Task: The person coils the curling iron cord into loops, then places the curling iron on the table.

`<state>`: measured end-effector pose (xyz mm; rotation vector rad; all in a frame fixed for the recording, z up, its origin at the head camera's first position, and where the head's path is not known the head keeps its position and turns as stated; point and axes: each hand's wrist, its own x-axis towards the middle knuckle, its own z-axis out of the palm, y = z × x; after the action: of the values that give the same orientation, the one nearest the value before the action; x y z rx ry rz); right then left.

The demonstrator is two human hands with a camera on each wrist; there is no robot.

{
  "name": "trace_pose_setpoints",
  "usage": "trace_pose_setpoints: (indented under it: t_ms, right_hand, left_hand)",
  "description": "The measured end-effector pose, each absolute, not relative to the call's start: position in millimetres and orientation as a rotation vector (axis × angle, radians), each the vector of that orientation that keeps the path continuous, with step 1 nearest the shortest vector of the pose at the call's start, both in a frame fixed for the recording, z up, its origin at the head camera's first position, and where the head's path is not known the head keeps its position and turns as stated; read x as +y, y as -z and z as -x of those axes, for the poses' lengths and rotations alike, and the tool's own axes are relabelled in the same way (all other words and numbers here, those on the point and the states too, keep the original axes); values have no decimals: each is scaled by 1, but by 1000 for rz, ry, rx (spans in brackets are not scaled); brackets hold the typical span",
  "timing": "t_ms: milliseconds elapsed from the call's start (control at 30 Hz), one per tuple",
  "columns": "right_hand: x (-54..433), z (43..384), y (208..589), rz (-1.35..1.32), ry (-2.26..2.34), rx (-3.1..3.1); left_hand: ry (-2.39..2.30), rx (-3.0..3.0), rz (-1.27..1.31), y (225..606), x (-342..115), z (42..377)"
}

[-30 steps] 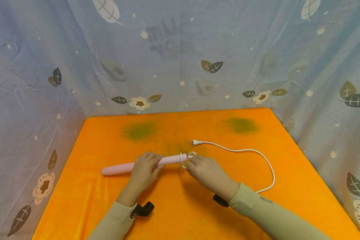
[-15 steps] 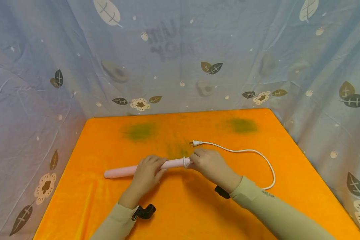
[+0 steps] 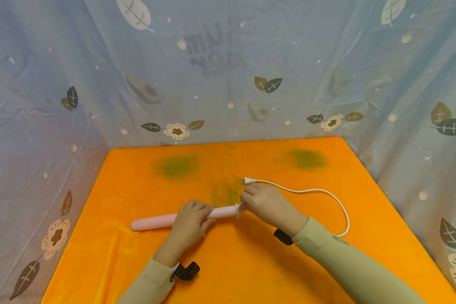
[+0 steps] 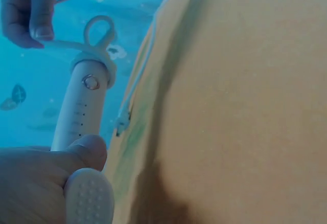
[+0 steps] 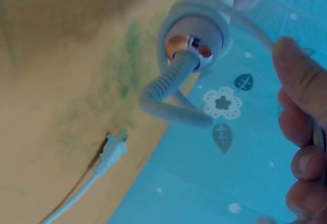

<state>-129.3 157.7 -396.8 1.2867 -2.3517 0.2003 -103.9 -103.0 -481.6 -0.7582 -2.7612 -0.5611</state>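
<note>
- Left hand (image 3: 191, 221) wrapped round the pink wand (image 3: 152, 221) about mid-length. Fingers close together over the top, thumb on the near side.
- Wand sits in front of the person, above the near-middle of the orange table (image 3: 228, 274), roughly crosswise. Smooth tip to the left, handle end to the right. Can't tell if the tip touches the table.
- Handle face shows a round button (image 4: 91, 82) and a row of small dots (image 4: 82, 115); left thumb lies just short of the dots.
- Right hand (image 3: 267, 204) just off the handle end. Thumb and forefinger pinch the white cord (image 3: 311, 191); other fingers curled in beside them.
- Cord leaves the handle through a ribbed sleeve (image 5: 173, 73), bends back and wraps around the handle end. A stretch runs from the wrap to the right thumb.
- Rest of the cord curves over the right side of the table. Plug (image 3: 248, 181) lies on the table just beyond the right hand, prongs pointing left.
- Green smudges (image 3: 307, 158) on the tabletop. Leaf-and-flower curtain (image 3: 228, 63) behind and at both sides.
- Light sleeves (image 3: 148, 280) on both arms, black mount (image 3: 188, 271) at the left wrist, another at the right.
</note>
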Motion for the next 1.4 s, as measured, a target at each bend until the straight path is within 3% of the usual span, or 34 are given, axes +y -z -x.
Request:
trace_pose_setpoints:
  t_ms: [267,567,833,1167,1400]
  right_hand:
    - [158,147,403,-1243,-451,-2582]
    - [172,165,414,-908,-1361,-3015]
    - [170,168,424,-883,-1801,-2893]
    - [157,155,439,-999,-1510,-2882]
    - [142,136,446,-1088,-1023,-2881]
  left_hand:
    - [550,-2663,887,486,-104,100]
    - [606,-2587,899,483,-112,99]
    - [750,-2526,915,469,-121,98]
    - [854,-2446,848,463,-127,101]
    - [899,-2447,757,458,-129,105]
